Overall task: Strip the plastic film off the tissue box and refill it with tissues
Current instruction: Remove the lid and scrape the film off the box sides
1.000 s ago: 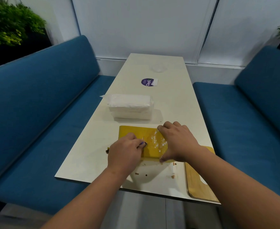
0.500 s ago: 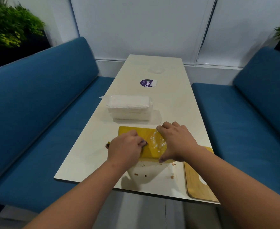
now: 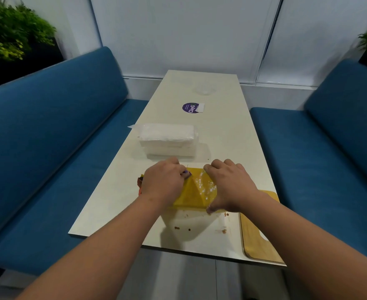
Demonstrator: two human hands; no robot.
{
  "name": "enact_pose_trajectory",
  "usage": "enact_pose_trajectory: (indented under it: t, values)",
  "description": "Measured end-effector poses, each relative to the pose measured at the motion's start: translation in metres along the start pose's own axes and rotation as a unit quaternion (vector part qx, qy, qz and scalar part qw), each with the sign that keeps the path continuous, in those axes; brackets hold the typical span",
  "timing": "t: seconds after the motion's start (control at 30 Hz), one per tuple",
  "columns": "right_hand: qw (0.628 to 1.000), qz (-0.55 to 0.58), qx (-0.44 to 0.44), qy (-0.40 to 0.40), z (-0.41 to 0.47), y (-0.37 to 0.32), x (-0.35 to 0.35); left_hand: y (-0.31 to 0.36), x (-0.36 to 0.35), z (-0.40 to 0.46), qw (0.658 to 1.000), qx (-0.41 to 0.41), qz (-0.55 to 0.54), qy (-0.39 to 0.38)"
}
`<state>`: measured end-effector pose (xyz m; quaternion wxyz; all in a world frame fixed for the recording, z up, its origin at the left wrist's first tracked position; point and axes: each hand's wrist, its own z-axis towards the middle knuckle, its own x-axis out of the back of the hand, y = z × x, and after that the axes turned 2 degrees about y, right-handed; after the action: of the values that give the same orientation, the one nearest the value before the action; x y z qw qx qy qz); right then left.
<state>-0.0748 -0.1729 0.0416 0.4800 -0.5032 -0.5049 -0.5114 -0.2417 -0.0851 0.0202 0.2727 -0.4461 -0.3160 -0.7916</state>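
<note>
A yellow tissue box (image 3: 191, 194) lies flat on the white table (image 3: 221, 135), near its front edge, with shiny clear film (image 3: 206, 187) over its top. My left hand (image 3: 164, 184) covers the box's left part, its fingers curled and pinching the film. My right hand (image 3: 230, 185) grips the box's right end, fingers over the far edge and thumb on the near edge. A wrapped white pack of tissues (image 3: 167, 140) sits just behind the box, apart from both hands.
A wooden board (image 3: 258, 234) lies at the table's front right corner. A purple round sticker (image 3: 190, 108) and a crumpled bit of clear plastic (image 3: 204, 89) lie farther back. Brown crumbs (image 3: 181, 228) dot the front. Blue benches (image 3: 48, 137) flank the table.
My left hand has moved forward along the box's left part, and the film on top now stands up in a raised crease. My right hand keeps its grip.
</note>
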Motion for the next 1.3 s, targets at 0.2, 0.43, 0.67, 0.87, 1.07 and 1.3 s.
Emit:
enact_pose_trajectory:
  t: [0.2, 0.43, 0.67, 0.87, 1.07, 1.3]
  values:
    - [1.0, 0.004, 0.002, 0.001, 0.0, 0.0, -0.001, 0.001, 0.001, -0.033, 0.996, -0.091, -0.023, -0.008]
    - [1.0, 0.0, 0.0, -0.001, 0.0, 0.001, 0.0, 0.006, -0.001, 0.005, 0.999, -0.03, 0.006, -0.022]
    - [1.0, 0.002, 0.002, 0.006, 0.0, 0.0, -0.002, 0.002, -0.001, -0.024, 0.994, -0.099, -0.015, -0.034]
    - [1.0, -0.005, 0.004, 0.001, 0.0, 0.001, -0.001, 0.009, 0.0, -0.002, 0.998, -0.048, 0.005, -0.034]
    - [1.0, -0.008, 0.003, 0.008, 0.0, 0.0, -0.004, 0.008, 0.0, -0.031, 0.99, -0.126, -0.027, -0.049]
    - [1.0, -0.006, 0.005, 0.004, 0.0, 0.0, -0.002, 0.015, -0.001, -0.008, 0.996, -0.086, -0.004, -0.011]
